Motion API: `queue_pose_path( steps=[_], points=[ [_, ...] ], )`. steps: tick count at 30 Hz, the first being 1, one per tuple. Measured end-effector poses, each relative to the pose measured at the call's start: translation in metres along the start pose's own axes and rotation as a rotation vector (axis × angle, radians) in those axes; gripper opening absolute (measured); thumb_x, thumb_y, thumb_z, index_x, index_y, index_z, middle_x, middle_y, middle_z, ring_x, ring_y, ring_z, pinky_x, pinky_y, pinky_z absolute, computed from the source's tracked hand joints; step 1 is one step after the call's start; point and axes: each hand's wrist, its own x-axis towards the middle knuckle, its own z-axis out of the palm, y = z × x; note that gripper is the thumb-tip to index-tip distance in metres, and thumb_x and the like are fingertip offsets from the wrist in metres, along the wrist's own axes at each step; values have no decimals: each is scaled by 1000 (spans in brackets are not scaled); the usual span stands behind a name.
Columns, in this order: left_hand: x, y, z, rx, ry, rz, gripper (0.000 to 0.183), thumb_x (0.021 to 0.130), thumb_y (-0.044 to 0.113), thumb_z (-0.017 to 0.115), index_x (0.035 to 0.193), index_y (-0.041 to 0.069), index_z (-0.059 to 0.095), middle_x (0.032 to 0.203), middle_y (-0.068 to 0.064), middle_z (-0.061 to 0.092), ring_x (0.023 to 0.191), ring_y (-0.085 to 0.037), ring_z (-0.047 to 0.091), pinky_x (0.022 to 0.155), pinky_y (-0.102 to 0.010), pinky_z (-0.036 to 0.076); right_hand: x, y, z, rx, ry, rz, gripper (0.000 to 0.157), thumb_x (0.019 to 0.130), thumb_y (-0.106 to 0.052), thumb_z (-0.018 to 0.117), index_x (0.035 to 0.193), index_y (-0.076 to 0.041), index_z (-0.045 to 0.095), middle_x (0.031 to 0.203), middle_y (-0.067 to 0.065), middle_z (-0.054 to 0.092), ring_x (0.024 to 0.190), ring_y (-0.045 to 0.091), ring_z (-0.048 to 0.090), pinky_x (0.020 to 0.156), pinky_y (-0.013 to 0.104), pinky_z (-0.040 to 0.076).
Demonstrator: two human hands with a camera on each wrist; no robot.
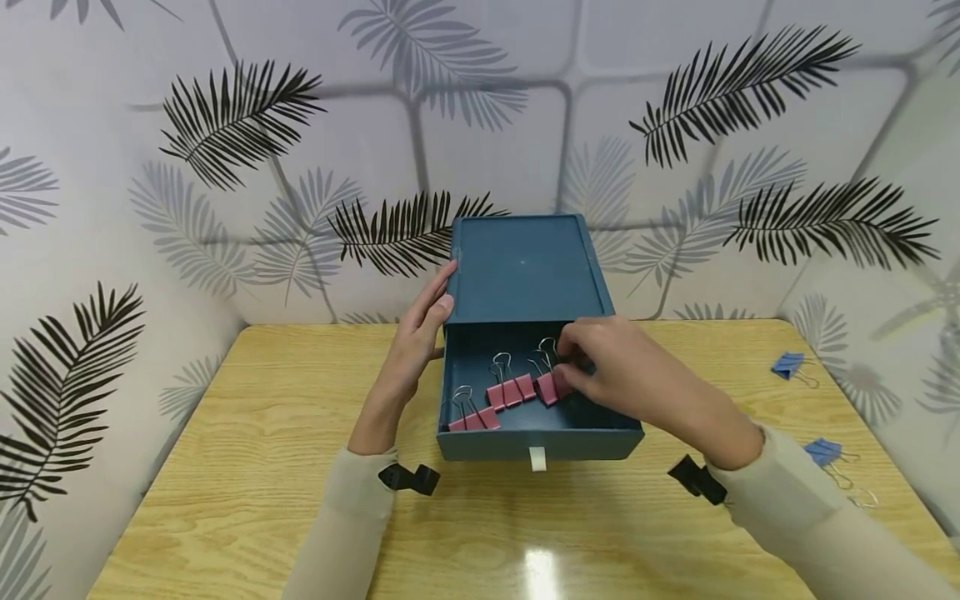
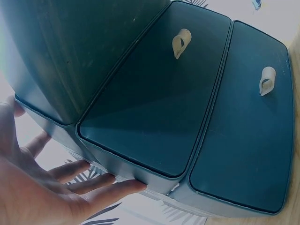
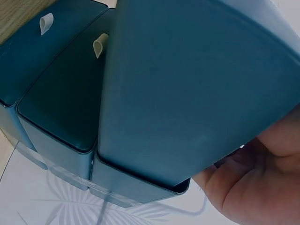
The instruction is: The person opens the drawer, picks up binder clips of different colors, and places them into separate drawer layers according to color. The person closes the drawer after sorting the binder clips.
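A dark blue drawer unit (image 1: 525, 267) stands on the table with its top drawer (image 1: 480, 446) pulled out. Inside that drawer lie pink binder clips, one at the left (image 1: 474, 419) and another in the middle (image 1: 512, 392). My right hand (image 1: 630, 362) reaches over the drawer's right side and pinches a third pink binder clip (image 1: 547, 387) between thumb and fingers; its fingertips are partly hidden. Against the unit's left side rests my left hand (image 1: 412, 346), fingers straight. In the left wrist view, the left hand's fingers (image 2: 117, 192) touch the unit's side below the drawer fronts.
Two more drawers, a middle one (image 2: 154, 93) and a bottom one (image 2: 248, 131), are closed, each with a pale pull tab. Blue binder clips lie on the table at the right, one farther back (image 1: 789, 365) and one nearer (image 1: 823, 452). A patterned wall (image 1: 487, 150) rises behind the table.
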Motion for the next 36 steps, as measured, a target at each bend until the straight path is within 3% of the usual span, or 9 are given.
queue_pose_path(
  steps=[8,19,27,36],
  points=[
    [0,0,1,16,10,-8,54,108,39,45,161,38,35,168,2,23,151,-35,26,95,-79,39,-5,-3,-8,125,9,112,13,93,-6,75,105,-1,73,99,8,73,89,20,73,78,38,61],
    [0,0,0,13,7,-3,54,108,39,44,161,38,34,169,2,21,152,-33,24,94,-78,40,-35,-6,-25,207,212,17,18,93,-6,76,109,-12,74,104,-1,74,89,10,72,75,32,62],
    [-1,-1,0,8,6,-16,54,107,40,45,160,39,35,168,2,21,153,-31,23,95,-78,40,-59,-10,-20,312,339,-6,27,87,2,80,109,-14,75,105,-6,74,90,9,72,75,22,59],
    [-1,0,0,12,13,-12,55,107,41,45,160,39,35,168,2,22,152,-31,24,95,-77,41,-80,-23,-5,513,419,-31,40,82,14,79,113,-11,74,103,-3,74,87,11,72,73,21,59]
  ],
)
